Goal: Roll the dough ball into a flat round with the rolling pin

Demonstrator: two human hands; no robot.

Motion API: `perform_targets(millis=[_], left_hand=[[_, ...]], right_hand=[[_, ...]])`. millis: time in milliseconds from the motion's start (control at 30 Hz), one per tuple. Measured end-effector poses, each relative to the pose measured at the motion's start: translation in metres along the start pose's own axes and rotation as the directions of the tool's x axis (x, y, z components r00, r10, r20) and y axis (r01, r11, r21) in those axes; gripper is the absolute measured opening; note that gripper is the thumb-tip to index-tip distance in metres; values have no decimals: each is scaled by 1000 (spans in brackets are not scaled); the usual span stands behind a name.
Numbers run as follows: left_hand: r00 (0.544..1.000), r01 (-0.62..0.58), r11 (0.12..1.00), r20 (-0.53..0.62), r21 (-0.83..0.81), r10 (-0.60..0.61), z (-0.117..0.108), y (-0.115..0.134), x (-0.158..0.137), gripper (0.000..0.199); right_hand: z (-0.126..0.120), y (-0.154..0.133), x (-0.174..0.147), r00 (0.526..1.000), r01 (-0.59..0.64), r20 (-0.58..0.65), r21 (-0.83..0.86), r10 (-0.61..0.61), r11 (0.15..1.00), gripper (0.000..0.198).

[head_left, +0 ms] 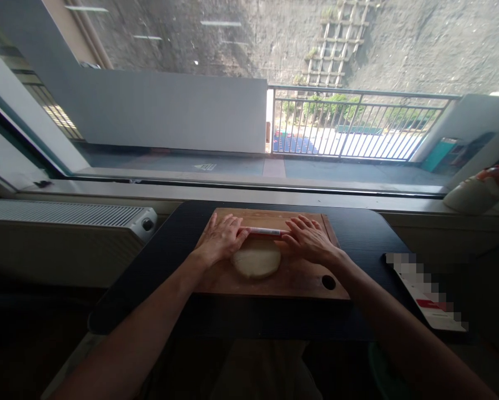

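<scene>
A pale round disc of dough [256,263] lies on a wooden cutting board [303,278] with a round hole near its right corner. A thin rolling pin [263,231] rests across the dough's far edge. My left hand [221,238] lies flat on the pin's left end, fingers stretched out. My right hand [308,239] presses flat on the pin's right end. Both palms cover the ends of the pin, so only its middle shows.
The board sits on a dark table [369,236] against a large window. A white radiator [66,216] stands to the left. A flat white and red packet [430,294] lies on the table's right. A pale object [478,191] rests on the window sill.
</scene>
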State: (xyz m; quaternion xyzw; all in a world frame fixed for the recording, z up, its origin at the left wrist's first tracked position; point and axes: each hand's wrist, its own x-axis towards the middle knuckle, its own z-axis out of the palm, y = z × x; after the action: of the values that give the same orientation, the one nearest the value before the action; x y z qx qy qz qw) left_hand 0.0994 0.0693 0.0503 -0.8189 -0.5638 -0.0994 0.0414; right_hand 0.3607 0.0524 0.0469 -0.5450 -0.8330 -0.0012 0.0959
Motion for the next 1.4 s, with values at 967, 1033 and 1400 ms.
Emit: perform_targets(millis=[967,1033,1400], left_hand=[[999,33,998,-40,-50,-35,-15,20,-51,53],[999,-1,999,-47,-41,-1,-15,20,-58,53],[997,-38,999,-61,-13,37,-16,23,-79,52]], right_hand=[[-11,-36,-59,1000,-23,-13,19,23,1000,58],[-15,-37,-65,1000,7,-17,23,-7,1000,56],[-16,-37,-74,999,-4,-39,55,6,998,55]])
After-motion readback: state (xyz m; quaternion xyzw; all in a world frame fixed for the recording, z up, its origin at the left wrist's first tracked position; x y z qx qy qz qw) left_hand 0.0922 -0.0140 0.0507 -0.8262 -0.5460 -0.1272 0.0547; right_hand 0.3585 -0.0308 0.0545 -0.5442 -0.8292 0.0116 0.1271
